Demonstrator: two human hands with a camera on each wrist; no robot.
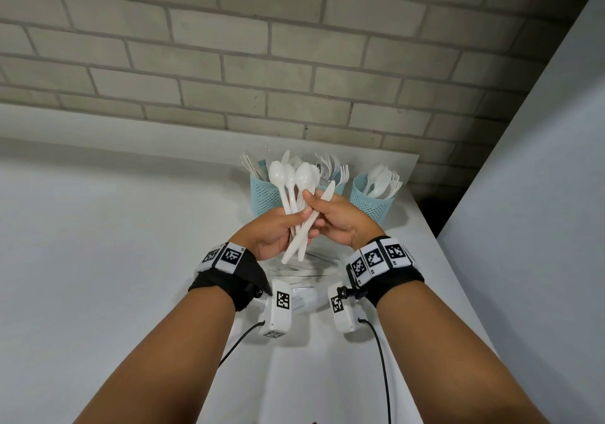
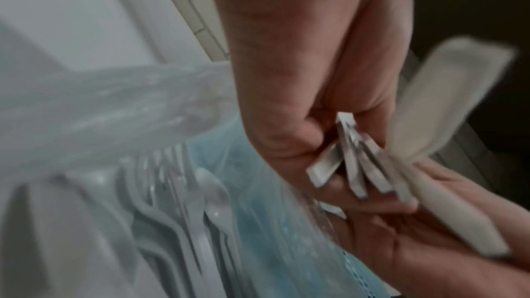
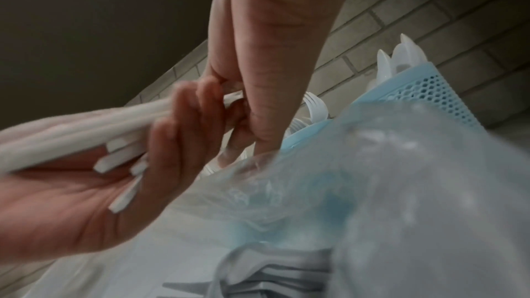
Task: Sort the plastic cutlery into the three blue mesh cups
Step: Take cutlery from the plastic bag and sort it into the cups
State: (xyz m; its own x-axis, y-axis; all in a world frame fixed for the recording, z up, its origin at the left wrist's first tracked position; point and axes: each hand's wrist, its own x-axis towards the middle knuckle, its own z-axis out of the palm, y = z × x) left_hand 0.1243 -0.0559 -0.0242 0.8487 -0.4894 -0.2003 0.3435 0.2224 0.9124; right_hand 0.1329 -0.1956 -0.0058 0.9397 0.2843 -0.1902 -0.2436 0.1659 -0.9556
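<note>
My left hand [image 1: 283, 228] grips a fan of white plastic spoons [image 1: 282, 176] by their handles, bowls up. My right hand [image 1: 322, 215] pinches a white knife [image 1: 325, 196] that leans against that bundle. Behind the hands stand the three blue mesh cups: the left cup [image 1: 262, 196] holds knives, the middle cup [image 1: 340, 188] forks, the right cup [image 1: 371, 202] spoons. In the left wrist view the handle ends [image 2: 350, 167] stick out below my left hand [image 2: 286, 76]. In the right wrist view my right hand [image 3: 272, 58] meets the handles [image 3: 120, 158].
A clear plastic bag [image 1: 304, 274] with more white cutlery lies on the white table [image 1: 131, 227] just under my hands; forks [image 2: 172, 189] show through it. A brick wall runs behind the cups. A grey panel [image 1: 540, 210] closes the right side, next to the table's edge.
</note>
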